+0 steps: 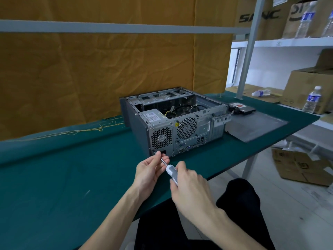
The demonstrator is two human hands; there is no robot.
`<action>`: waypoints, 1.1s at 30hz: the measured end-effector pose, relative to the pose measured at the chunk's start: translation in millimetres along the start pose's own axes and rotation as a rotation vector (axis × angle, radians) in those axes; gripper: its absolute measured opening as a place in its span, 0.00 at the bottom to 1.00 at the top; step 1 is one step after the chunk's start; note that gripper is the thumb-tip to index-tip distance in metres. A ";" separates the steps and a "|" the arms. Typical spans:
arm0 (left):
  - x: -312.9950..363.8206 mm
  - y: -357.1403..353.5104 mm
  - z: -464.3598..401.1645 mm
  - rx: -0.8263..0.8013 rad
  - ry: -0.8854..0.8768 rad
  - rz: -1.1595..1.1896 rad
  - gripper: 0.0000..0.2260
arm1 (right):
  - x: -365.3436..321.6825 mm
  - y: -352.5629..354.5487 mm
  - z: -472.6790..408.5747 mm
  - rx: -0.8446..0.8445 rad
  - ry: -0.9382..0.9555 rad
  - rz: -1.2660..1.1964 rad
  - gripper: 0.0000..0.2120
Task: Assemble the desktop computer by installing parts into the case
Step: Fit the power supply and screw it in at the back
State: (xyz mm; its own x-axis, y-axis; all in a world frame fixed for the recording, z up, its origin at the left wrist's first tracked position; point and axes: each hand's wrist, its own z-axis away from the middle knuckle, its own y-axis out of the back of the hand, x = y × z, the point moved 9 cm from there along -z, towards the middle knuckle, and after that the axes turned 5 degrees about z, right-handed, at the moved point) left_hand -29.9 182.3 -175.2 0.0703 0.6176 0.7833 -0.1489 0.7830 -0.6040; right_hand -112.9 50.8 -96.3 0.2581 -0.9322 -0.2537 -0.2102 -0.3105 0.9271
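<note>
Counter [54, 177]: the case [173, 120] is laid open-side up.
Left hand [149, 170]: the screwdriver [170, 170] shaft is pinched, steadying its tip.
Right hand [191, 190]: the handle is gripped for turning.

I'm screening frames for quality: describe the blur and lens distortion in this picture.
Head view: strong wide-angle bending, the shelf rail bows; the case is fairly sharp; the right hand on the screwdriver is slightly motion-blurred; the bottles at the edge look soft.

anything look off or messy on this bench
Loose yellow thread lies tangled on the green table cover left of the computer case. A water bottle lies tipped on its side on the shelf behind. Nothing looks damaged.
</note>
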 end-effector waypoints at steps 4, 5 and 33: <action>-0.1 0.3 -0.4 -0.039 0.047 0.044 0.13 | 18.6 -25.4 -3.3 -0.336 -0.390 -0.837 0.09; -0.5 0.1 0.3 -0.049 0.062 0.052 0.13 | 19.5 -25.9 -3.2 -0.379 -0.402 -0.872 0.10; -0.8 1.8 3.1 -0.045 0.052 0.061 0.12 | 7.7 -13.1 0.2 -0.248 -0.216 -0.439 0.15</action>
State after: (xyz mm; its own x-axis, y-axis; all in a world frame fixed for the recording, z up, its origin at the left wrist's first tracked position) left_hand -33.3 182.9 -176.5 0.1134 0.6665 0.7368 -0.1104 0.7455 -0.6573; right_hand -108.3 47.7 -110.4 0.0666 -0.7502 -0.6578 0.1085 -0.6499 0.7522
